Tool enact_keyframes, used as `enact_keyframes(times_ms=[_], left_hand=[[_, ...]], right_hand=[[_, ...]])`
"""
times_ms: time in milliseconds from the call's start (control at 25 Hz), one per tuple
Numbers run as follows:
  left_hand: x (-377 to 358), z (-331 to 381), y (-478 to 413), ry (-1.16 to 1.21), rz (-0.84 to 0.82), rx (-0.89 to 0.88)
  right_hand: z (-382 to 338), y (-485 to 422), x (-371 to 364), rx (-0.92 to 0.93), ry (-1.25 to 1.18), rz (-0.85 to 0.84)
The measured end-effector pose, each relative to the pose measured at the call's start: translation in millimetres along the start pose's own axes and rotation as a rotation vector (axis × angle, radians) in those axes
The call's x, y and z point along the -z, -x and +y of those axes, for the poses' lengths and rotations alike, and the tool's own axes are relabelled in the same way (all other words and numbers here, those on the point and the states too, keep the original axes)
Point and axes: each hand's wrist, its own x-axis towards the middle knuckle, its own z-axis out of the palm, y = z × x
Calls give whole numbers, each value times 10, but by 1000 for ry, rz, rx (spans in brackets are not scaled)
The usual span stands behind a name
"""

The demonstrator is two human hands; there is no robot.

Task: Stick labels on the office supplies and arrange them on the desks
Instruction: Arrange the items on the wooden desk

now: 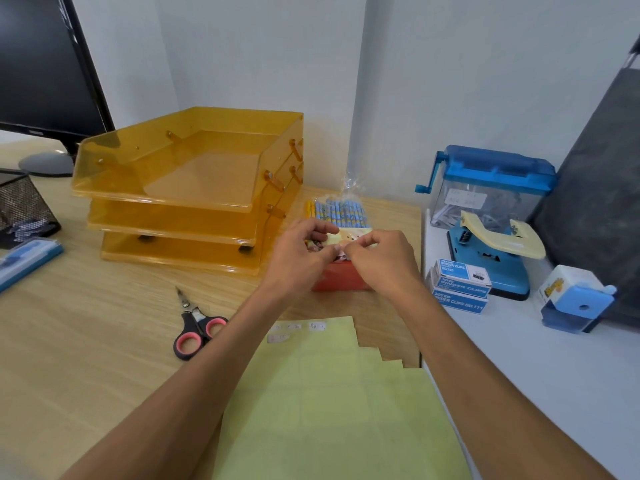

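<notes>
Wood-grain table [86, 341], white wall behind. Amber three-tier tray stack [194, 174] at rear left. Pencil pack [341, 211] in clear wrap just right of trays, behind red box [339, 278]. Left hand [301, 251] and right hand [377, 258] meet above red box; fingers of both curled, tips pinching small pale label [341, 253], detail blurred. Yellow-green label sheet [329, 410] at near edge, under forearms. Scissors [195, 327] left of sheet. Binder clip boxes [460, 285] and blue hole punch [498, 251] on adjoining white table [554, 375].

A cellophane-wrapped pack of pencils [341, 211], blue and yellow, lies flat on the bench [104, 341] behind a red box [341, 279], a yellow-green label sheet [329, 393] nearer.
</notes>
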Motion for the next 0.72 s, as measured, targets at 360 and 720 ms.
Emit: enact_keyframes(times_ms=[360,720], left_hand=[[-20,-36,-17,-1,7,3],[11,-51,-27,47,-38,25]], right_hand=[[83,-189,-174,-102,-15,5],[53,-166,-168,-102,-2,21]])
